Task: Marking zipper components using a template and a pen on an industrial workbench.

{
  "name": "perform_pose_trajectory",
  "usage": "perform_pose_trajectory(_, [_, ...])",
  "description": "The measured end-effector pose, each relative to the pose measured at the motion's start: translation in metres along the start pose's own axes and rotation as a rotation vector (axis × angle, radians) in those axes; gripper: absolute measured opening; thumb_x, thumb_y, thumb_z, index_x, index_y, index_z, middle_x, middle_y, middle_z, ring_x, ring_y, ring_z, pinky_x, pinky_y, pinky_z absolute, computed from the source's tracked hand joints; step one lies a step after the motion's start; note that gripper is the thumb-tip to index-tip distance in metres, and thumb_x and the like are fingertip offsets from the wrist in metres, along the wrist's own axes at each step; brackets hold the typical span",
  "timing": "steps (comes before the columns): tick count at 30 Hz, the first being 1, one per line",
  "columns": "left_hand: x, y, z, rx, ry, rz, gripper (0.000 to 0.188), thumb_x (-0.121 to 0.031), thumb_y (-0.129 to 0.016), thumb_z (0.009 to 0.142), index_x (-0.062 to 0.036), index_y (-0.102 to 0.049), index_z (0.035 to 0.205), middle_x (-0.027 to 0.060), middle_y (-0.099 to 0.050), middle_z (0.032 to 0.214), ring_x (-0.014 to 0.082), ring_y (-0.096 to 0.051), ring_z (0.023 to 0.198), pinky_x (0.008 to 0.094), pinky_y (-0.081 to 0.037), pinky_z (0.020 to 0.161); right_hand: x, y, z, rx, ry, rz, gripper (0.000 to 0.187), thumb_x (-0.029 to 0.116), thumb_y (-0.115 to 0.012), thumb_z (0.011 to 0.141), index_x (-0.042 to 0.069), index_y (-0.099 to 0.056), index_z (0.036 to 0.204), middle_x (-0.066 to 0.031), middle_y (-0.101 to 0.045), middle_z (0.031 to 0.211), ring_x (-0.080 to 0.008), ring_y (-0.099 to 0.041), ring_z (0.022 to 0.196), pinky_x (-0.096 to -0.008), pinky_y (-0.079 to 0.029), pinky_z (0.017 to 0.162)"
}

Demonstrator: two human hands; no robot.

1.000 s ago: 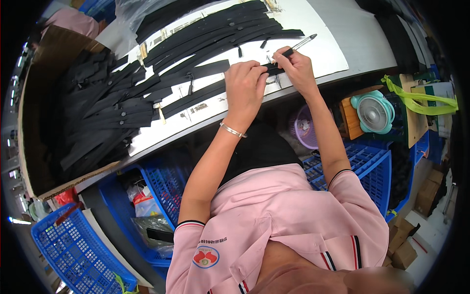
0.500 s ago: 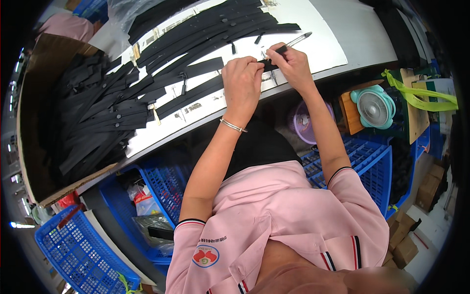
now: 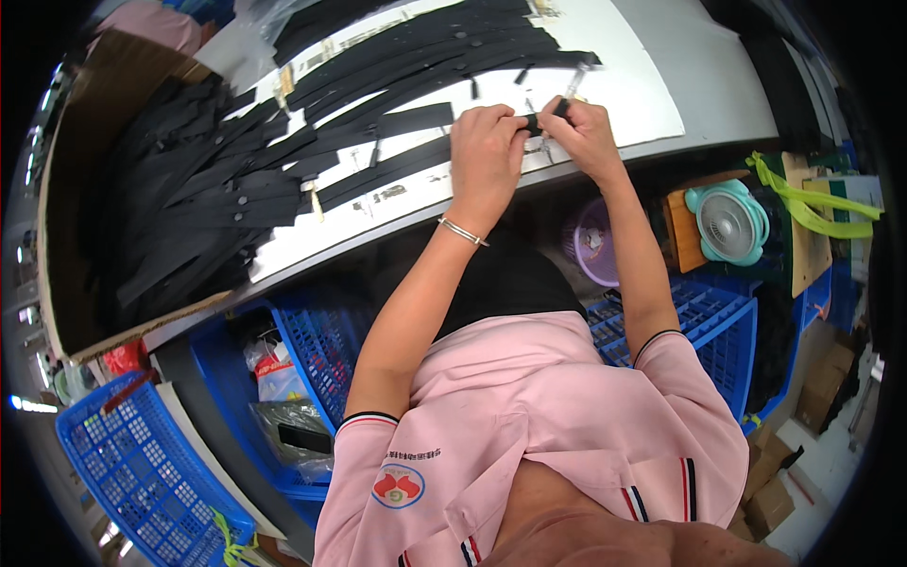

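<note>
At the near edge of the white board (image 3: 652,104), my left hand (image 3: 487,156) pinches a black fabric strip (image 3: 532,125) between thumb and fingers. Close beside it on the right, my right hand (image 3: 588,140) is closed around a slim pen-like tool (image 3: 573,83), dark at the grip and blurred toward its upper end. Its fingers meet the same strip's right end; the exact contact is hidden. Many more black fabric strips (image 3: 425,71) lie in rows across the board, some with small dark round pieces on them.
A cardboard box (image 3: 123,59) heaped with black strips stands at the left. Below the table edge are blue plastic crates (image 3: 312,359), a purple basket (image 3: 605,269) and a teal fan (image 3: 727,222). Another blue crate (image 3: 142,463) sits lower left. Part of another person's pink clothing (image 3: 151,26) shows behind the box.
The view has shifted slightly, moving the scene rightward. The tool in my right hand has swung more upright. Both hands stay close together at the strip.
</note>
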State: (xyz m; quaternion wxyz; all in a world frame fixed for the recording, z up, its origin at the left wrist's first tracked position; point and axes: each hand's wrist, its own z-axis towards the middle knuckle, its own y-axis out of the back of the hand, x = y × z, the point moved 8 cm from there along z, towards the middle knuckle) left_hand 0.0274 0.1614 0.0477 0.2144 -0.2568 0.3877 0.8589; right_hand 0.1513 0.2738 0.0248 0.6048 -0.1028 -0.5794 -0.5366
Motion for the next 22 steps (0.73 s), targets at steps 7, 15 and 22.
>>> perform_pose_trajectory(7, [0.032, 0.071, -0.007, -0.115, 0.001, 0.326, 0.022, 0.000, -0.064, 0.087, -0.0032, -0.074, 0.107, 0.0128, -0.068, 0.118, 0.0359, -0.059, 0.119, 0.0491, -0.037, 0.111, 0.003, 0.004, -0.003, -0.080, -0.090, 0.332, 0.011, 0.010, -0.064, 0.099, 0.002, -0.073, 0.099, 0.0021, -0.063, 0.073, -0.0030, -0.051, 0.065, -0.0205, -0.039, 0.059])
perform_pose_trajectory(15, [0.094, 0.099, 0.000, -0.041, 0.042, 0.359, 0.014, -0.006, -0.067, 0.088, -0.0060, -0.073, 0.100, 0.0080, -0.068, 0.111, 0.0288, -0.059, 0.111, 0.0468, -0.039, 0.106, 0.027, -0.010, 0.003, -0.015, 0.043, -0.191, 0.020, 0.019, -0.079, 0.089, 0.008, -0.069, 0.102, 0.0014, -0.060, 0.073, -0.0102, -0.050, 0.063, -0.0267, -0.042, 0.061])
perform_pose_trajectory(22, [0.095, 0.105, 0.008, 0.063, -0.008, 0.358, 0.009, -0.009, -0.068, 0.089, -0.0083, -0.068, 0.098, 0.0064, -0.070, 0.110, 0.0272, -0.062, 0.113, 0.0439, -0.037, 0.110, 0.047, -0.019, 0.016, 0.031, 0.132, -0.412, 0.038, 0.032, -0.083, 0.083, 0.012, -0.066, 0.109, -0.0066, -0.070, 0.095, -0.0209, -0.067, 0.080, -0.0343, -0.052, 0.077])
